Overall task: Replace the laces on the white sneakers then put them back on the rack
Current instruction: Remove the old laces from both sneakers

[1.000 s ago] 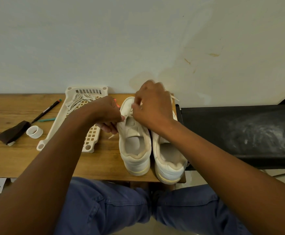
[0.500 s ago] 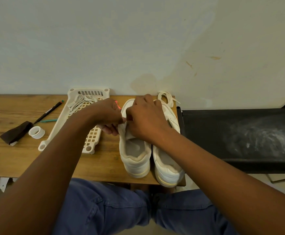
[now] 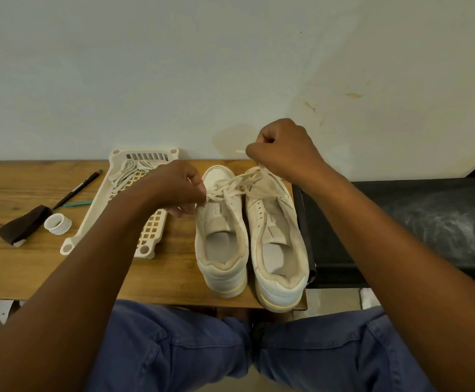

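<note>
Two white sneakers stand side by side on the wooden table, toes to the wall: the left sneaker (image 3: 220, 236) and the right sneaker (image 3: 277, 244). A cream lace (image 3: 236, 184) stretches across the left sneaker's front. My left hand (image 3: 178, 188) pinches the lace's left end beside that sneaker's left edge. Raised above the right sneaker's toe, my right hand (image 3: 283, 151) grips the lace's other end in a fist, and the lace tip pokes out to its left.
A white perforated tray (image 3: 157, 236) holding more laces (image 3: 124, 171) lies left of the sneakers. Farther left are a black pen (image 3: 77, 189), a teal pen (image 3: 77, 204), a white ring (image 3: 58, 224) and a dark cloth (image 3: 22, 227). A black bench (image 3: 400, 230) adjoins the table's right edge.
My right hand has risen from the left sneaker's tongue up and to the right, drawing the lace taut. My left hand stays by the sneaker's left edge.
</note>
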Tool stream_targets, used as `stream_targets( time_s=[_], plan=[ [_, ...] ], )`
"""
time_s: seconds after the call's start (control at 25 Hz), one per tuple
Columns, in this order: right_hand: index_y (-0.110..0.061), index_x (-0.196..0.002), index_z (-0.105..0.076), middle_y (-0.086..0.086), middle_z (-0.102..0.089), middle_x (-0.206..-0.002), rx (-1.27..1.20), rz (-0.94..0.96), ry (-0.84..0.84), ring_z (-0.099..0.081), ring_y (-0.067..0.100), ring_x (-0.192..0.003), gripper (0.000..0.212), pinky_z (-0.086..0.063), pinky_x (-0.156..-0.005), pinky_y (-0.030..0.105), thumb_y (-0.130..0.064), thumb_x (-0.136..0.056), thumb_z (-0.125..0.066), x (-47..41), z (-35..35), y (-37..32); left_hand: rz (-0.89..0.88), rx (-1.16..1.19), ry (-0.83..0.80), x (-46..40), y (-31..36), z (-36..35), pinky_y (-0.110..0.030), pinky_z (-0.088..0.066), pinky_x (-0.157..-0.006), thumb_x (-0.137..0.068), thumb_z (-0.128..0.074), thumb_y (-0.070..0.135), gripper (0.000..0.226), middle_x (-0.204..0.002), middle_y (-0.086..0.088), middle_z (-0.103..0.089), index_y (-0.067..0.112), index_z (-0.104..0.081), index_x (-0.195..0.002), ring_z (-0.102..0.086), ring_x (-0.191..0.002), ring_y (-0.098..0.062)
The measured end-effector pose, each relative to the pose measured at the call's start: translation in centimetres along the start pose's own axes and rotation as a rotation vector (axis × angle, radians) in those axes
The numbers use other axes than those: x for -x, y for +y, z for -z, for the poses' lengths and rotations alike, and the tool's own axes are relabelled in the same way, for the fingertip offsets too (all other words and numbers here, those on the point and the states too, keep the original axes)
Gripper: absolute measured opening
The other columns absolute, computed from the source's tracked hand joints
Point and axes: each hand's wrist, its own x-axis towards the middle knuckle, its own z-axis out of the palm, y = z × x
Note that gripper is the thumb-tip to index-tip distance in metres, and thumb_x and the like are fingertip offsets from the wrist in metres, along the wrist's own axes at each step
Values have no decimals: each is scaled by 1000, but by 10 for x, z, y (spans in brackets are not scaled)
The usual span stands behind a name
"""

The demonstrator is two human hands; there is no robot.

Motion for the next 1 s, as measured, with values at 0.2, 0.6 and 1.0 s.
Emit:
stream_targets(
  time_s=[0.2, 0.6, 1.0],
  plan=[
    [-21, -74, -66, -7, -65, -74, 489, 15, -328, -63, 16, -72, 6, -50, -67, 29, -27, -75, -68, 3, 6, 12, -188, -143, 74, -1, 8, -11, -38, -61, -77, -81, -78, 9, 19, -98, -4, -70, 26, -78, -88, -65, -77, -17],
    [-16, -82, -76, -6, -76, -67, 264, 21, -612, -70, 12, -63, 28, -58, -70, 27, -42, -88, -75, 23, -12, -15, -261, -269, 227, -17, 9, -24, -25, -51, -65, -76, -77, 20, 7, -75, 11, -72, 26, -78, -72, -69, -78, -11],
    [0, -95, -79, 4, -79, -74, 168, -148, -662, -60, 9, -45, 17, -56, -75, 30, -10, -93, -65, 13, -12, -12, -239, -54, 180, -11, -1, -5, -25, -51, -69, -80, -78, 19, 10, -90, 15, -72, 28, -80, -86, -64, -83, -4]
  ],
)
